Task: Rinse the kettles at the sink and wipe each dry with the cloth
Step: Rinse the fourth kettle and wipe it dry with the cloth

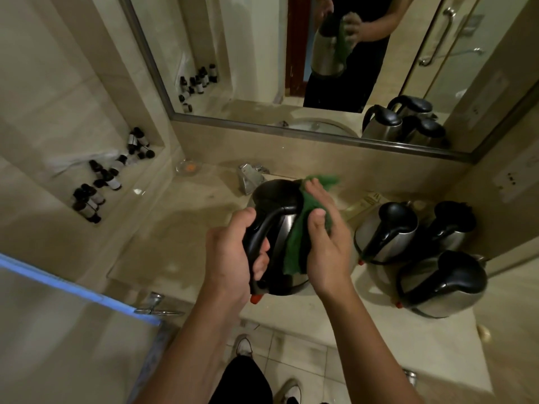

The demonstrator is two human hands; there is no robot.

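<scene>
At about nine o'clock, small dark bottles (112,176) are lying and standing in clusters along a recessed ledge, well apart from the work, probably parked there to keep the counter free. Just right of them, at about eleven o'clock, a small glass dish (188,167) is sitting by the backsplash, and the chrome tap (250,177) is poking out just behind the kettle being worked on.

At the centre, the left hand (232,258) is wrapping its fingers round the black handle of the held kettle (278,223), thumb over the top. It is keeping the kettle lifted and tipped over the sink area, which the kettle itself is hiding; that hold is likely chosen so the steel side turns up toward the other hand. The right hand (326,237) is pressing the green cloth (300,228) against that steel side, fingers spread over the cloth near the lid, thumb pinching a fold of it, so it is gripping the cloth and pushing it flat to the metal. This is looking like the drying step for this kettle.

At about three o'clock, three more kettles (388,231) are standing upright in a tight group on the counter (180,228), near the wall; whether they are waiting or done I cannot tell. Across twelve o'clock, the mirror (291,68) is reflecting the same wiping.
</scene>
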